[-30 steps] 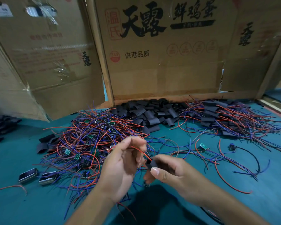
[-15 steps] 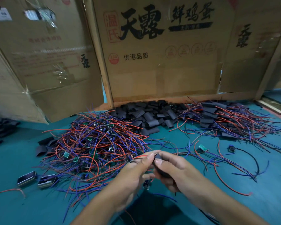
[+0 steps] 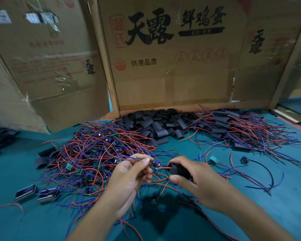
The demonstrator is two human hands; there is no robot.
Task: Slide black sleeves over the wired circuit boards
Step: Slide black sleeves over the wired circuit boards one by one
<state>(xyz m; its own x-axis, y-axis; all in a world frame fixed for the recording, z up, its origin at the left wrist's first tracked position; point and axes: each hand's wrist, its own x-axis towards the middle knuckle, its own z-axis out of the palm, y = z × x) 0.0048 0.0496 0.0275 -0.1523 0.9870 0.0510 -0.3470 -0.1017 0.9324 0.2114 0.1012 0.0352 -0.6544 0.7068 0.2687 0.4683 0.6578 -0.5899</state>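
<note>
Left hand (image 3: pixel 129 173) pinches a small wired board (image 3: pixel 155 164) by fingertips, low over the mat (image 3: pixel 250 214) near its front middle; blurred, so exact finger placement on it can't be told. Right hand (image 3: pixel 196 178) grips a black sleeve (image 3: pixel 178 169), fingers curled round it, mouth facing the board. Board and sleeve are just apart, with a red wire (image 3: pixel 162 168) bridging the gap into the sleeve mouth. Judgement: the wires are already threaded and the board body isn't inside yet. Handling: the board is light and rigid, with the solder joints likely the weak spot, so hold it by its edges and don't pull on the wires alone. The sleeve looks soft, thin-walled and flat-lying; a hard squeeze would probably close the mouth, so pinch the sides lightly to keep it open. The wires are thin and floppy, and could snag on the loose tangle below. Unsleeved pile (image 3: pixel 97 150) sits left of centre on the mat, the spare sleeve heap (image 3: pixel 156 124) at the back edge against the cardboard (image 3: pixel 172 75), and sleeved units (image 3: pixel 241 126) back right. Two shiny flat items (image 3: pixel 36 193) lie front left; what they are can't be told.
</note>
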